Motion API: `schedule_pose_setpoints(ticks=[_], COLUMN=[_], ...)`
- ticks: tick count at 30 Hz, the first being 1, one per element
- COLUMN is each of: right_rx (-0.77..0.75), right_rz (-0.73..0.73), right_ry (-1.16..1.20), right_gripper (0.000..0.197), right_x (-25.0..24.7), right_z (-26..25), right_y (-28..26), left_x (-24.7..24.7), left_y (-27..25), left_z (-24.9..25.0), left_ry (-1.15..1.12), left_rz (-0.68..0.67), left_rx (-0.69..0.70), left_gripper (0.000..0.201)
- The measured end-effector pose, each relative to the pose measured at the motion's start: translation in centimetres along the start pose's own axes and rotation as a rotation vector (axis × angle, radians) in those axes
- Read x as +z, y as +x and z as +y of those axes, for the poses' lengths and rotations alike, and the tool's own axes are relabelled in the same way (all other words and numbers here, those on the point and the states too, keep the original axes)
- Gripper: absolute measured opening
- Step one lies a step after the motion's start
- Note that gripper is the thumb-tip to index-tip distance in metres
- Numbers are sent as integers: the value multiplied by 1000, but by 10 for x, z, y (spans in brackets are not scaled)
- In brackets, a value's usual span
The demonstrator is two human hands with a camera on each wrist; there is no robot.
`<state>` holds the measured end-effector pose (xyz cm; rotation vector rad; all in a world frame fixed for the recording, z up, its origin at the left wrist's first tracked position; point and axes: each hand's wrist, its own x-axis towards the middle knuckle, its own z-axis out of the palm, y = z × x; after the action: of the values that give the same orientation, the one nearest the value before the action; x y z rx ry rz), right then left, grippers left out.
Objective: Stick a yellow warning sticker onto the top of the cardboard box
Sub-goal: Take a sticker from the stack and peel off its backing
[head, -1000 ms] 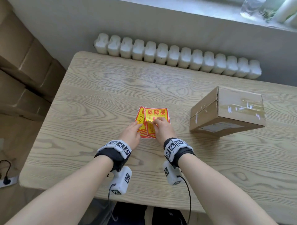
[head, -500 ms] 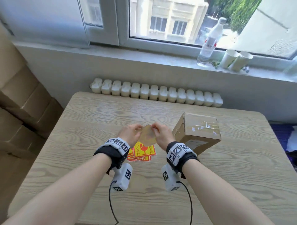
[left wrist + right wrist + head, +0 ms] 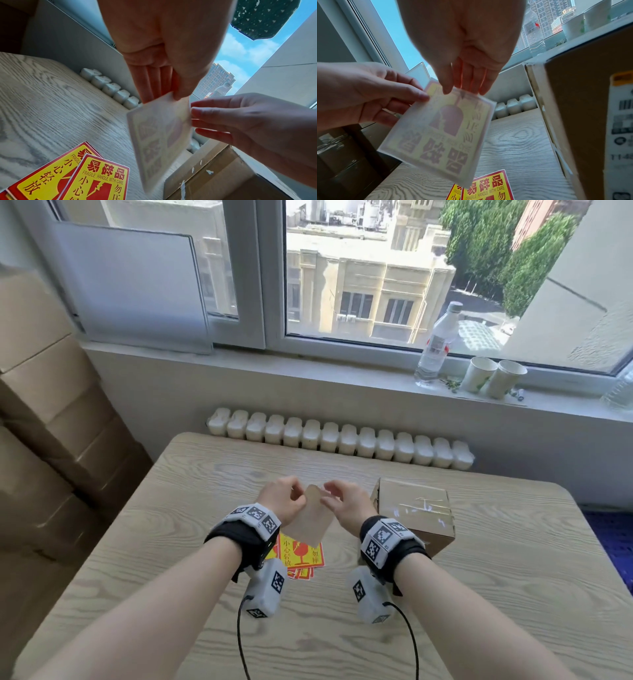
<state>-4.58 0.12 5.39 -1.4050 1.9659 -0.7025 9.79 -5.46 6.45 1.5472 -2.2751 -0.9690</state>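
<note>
One yellow warning sticker [image 3: 310, 520] hangs in the air above the table, its pale backing toward me and the red print showing through [image 3: 443, 132]. My left hand [image 3: 298, 501] pinches its upper left corner between thumb and fingers [image 3: 176, 93]. At the top right edge, the thumb and fingertips [image 3: 447, 89] of my right hand [image 3: 329, 498] pinch it. The taped cardboard box [image 3: 414, 508] stands on the table just right of my right hand. A small pile of yellow and red stickers [image 3: 301, 556] lies flat on the table below my left wrist.
The wooden table [image 3: 171, 542] ends at a white radiator [image 3: 342, 440] under the window. Stacked cardboard cartons [image 3: 41, 440] stand to the left. A water bottle [image 3: 436, 344] and two paper cups [image 3: 493, 376] sit on the windowsill.
A second ago both hands were down on the sticker pile. They have lifted one sticker off it and hold it up, back toward me. My head has tilted up toward the window.
</note>
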Motion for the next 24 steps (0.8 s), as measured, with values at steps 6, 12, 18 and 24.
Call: schedule_pose_setpoints(ticks=[6, 12, 18, 24], right_rx=[-34, -68, 85, 136], right_rz=[7, -62, -83, -56], right_ry=[62, 226, 632, 770], right_gripper=[37, 34, 35, 30], right_x=[-4, 5, 9, 8], right_z=[-5, -6, -2, -4], right_y=[1, 6, 13, 7], left_x=[-2, 4, 6, 5], left_y=[-1, -5, -7, -10], left_z=[8, 19, 19, 16], left_ry=[37, -11, -114, -169], left_rz=[79, 91, 79, 99], left_rx=[23, 88, 82, 75], left_gripper=[25, 32, 35, 32])
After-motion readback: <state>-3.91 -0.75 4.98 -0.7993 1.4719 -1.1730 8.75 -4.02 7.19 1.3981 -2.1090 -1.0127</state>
